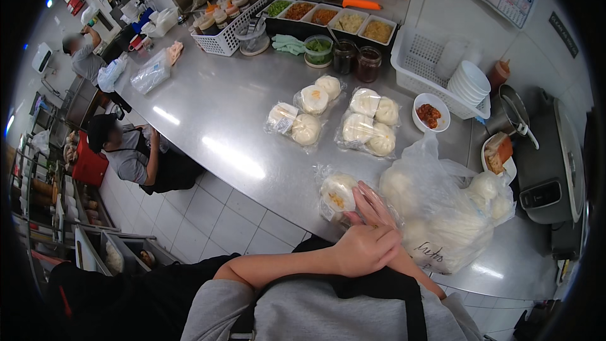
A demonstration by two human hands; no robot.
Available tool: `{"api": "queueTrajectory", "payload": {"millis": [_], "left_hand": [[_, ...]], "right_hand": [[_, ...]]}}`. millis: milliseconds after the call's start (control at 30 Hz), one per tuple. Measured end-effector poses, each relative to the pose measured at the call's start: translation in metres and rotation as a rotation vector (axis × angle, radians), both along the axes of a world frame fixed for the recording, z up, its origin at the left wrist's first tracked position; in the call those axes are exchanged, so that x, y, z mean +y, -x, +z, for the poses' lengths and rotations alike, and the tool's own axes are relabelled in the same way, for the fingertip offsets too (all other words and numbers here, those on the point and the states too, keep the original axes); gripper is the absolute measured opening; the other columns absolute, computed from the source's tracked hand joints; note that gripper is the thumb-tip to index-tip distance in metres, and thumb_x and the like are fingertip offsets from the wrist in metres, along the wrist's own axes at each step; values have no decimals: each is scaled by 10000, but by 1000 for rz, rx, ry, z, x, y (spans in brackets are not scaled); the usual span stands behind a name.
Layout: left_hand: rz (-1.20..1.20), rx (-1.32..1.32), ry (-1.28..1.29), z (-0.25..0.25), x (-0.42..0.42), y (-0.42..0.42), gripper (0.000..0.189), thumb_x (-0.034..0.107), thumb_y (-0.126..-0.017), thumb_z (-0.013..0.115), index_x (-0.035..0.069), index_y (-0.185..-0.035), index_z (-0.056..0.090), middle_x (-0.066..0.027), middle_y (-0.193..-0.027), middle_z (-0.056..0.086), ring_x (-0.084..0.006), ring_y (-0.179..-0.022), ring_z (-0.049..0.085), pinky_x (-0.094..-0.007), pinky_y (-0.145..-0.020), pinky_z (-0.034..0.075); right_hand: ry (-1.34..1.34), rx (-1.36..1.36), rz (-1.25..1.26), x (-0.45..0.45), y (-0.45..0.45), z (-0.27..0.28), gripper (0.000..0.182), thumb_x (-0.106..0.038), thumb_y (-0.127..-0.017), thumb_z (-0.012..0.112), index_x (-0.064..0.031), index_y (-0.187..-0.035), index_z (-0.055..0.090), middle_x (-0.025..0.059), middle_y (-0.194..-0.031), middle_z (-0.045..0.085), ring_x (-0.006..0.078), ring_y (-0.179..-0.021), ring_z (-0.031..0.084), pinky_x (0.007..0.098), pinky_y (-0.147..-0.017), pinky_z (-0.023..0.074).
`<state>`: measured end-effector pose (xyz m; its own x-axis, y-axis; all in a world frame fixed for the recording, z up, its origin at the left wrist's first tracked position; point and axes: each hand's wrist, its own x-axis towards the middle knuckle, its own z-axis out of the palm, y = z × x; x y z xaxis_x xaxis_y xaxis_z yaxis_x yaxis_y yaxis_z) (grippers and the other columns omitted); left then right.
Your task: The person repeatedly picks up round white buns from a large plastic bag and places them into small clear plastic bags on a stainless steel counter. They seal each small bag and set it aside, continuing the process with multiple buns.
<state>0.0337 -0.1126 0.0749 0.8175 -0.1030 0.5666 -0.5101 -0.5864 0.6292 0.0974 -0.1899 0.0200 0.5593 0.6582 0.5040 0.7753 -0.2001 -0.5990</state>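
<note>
My left hand (371, 250) is curled in a fist across my right wrist; nothing shows in it. My right hand (371, 206) reaches out beneath it, its fingers and thumb on the side of a plastic-wrapped pack of buns (337, 194) near the table's front edge. The nearer bun has a yellowish mark on top, and a printed label is on the wrap. My hand hides part of the pack. Farther back lie wrapped pale buns in pairs, one group (305, 129) at the left and another (381, 139) at the right. Right of my hands sits a large plastic bag (445, 232) with pale contents.
The steel table (199, 104) holds a white bowl of red food (432, 112), sauce jars (368, 64), topping trays (349, 21), a bottle basket (220, 42), a plastic basket with bowls (412, 73) and a dark cooker (544, 166). A co-worker (130, 156) stands beyond the left edge, another farther back.
</note>
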Motion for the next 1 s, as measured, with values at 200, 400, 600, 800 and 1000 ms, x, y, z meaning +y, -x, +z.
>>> {"api": "queueTrajectory", "payload": {"millis": [200,400,600,800,1000], "left_hand": [[-56,74,55,-3,8,-2,93,64,-711,595,5,-756,540,-84,-681,566,-193,-553,572,-281,-510,461],[277,478,1109,17,74,2,86,80,-847,497,2,-852,532,-49,-647,558,-114,-542,538,-230,-497,452],[101,369,1004,2,104,11,200,86,-817,567,0,-990,517,-66,-789,561,-120,-661,552,-236,-589,464],[-378,474,545,-35,124,-9,712,168,-695,718,29,-1268,319,-94,-1083,510,-186,-1031,473,-325,-908,356],[-413,708,894,-48,72,-8,577,99,-698,703,51,-1194,412,-76,-1059,546,-155,-994,504,-300,-858,409]], "right_hand": [[10,-25,81,7,-6,0,475,-186,-764,617,-114,-1209,466,150,-1202,469,297,-1018,520,354,-847,434],[305,564,202,-16,-6,103,273,-140,-748,608,-63,-1006,568,128,-954,577,296,-879,537,368,-818,408],[142,29,228,-21,-25,114,81,-96,-745,615,-48,-792,569,66,-725,536,223,-744,521,379,-820,397],[-522,827,461,-13,-27,103,63,-82,-859,486,-32,-826,503,51,-722,518,136,-732,503,356,-860,389],[-600,741,168,-19,-36,86,113,-104,-906,409,-11,-893,472,54,-804,525,101,-729,492,317,-800,406]]}}
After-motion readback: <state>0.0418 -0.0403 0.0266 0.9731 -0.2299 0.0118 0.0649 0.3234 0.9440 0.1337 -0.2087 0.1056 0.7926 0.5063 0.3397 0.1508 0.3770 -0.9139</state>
